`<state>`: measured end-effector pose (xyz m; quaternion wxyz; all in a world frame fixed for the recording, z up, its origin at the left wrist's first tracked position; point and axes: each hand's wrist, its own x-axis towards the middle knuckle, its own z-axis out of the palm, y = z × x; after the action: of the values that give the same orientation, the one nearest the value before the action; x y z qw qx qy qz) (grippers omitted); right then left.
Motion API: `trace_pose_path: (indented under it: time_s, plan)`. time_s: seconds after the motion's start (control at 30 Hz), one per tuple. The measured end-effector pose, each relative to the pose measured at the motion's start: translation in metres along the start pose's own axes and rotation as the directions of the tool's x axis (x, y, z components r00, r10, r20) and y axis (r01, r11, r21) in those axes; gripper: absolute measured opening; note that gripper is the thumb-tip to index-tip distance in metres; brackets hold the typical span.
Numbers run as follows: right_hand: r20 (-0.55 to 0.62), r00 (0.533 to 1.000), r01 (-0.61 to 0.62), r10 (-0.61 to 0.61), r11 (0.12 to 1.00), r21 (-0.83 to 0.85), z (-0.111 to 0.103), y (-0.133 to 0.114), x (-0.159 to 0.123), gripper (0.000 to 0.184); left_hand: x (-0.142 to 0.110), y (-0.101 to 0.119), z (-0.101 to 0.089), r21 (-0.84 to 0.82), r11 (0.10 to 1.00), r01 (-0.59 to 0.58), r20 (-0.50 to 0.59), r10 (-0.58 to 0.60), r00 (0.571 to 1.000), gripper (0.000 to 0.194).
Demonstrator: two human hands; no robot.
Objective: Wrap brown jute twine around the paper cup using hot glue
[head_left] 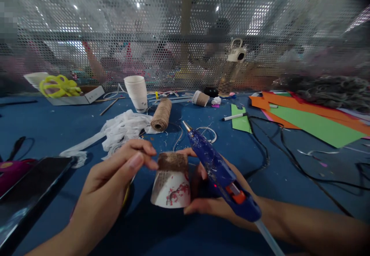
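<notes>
An upside-down paper cup [172, 190], white with a red blossom print, has brown twine [172, 161] wound around its narrow end. My right hand [212, 206] holds the cup from the right, thumb low on its side and fingers behind it. A blue hot glue gun [216, 165] also rests in that hand, nozzle up and to the left; its handle is hidden. My left hand [115, 175] is at the cup's left side, fingers curled in and fingertips close to the twine. Whether anything thin is pinched there is unclear. The twine roll [161, 115] lies behind the cup.
White ribbon [124, 128] lies heaped at left, near stacked paper cups [136, 92]. A phone [31, 198] is at far left. Yellow scissors [59, 86] lie on a box. A black cord [303, 175], coloured paper [320, 121] and a bottle [231, 71] are to the right.
</notes>
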<state>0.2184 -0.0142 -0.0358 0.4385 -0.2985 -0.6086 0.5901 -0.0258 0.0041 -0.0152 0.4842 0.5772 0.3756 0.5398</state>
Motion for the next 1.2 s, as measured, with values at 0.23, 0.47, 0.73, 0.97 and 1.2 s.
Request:
trace_pose_path:
  time_s: [0.23, 0.47, 0.73, 0.97, 1.2]
  plan:
    - [-0.036, 0.990, 0.125, -0.135, 0.971, -0.204, 0.001, -0.003, 0.004, 0.071, 0.004, 0.004, 0.026, 0.066, 0.946, 0.316, -0.001, -0.317, 0.949, 0.031]
    - [0.025, 0.967, 0.251, -0.255, 0.923, -0.291, 0.003, -0.009, 0.006, 0.069, 0.001, 0.007, 0.034, -0.073, 0.795, 0.602, 0.183, -0.582, 0.792, 0.039]
    - [-0.128, 0.969, 0.176, -0.212, 0.952, -0.249, -0.004, -0.001, 0.004, 0.055, 0.014, 0.012, 0.030, -0.087, 0.816, 0.572, 0.025, -0.572, 0.820, 0.046]
    - [-0.208, 0.915, 0.276, -0.347, 0.911, -0.307, -0.001, -0.012, 0.008, 0.019, 0.013, 0.011, 0.030, -0.008, 0.797, 0.604, 0.249, -0.583, 0.773, 0.046]
    - [-0.132, 0.962, 0.204, -0.240, 0.949, -0.240, 0.001, -0.011, 0.007, 0.020, 0.008, 0.009, 0.029, 0.042, 0.623, 0.781, 0.626, -0.626, 0.466, 0.030]
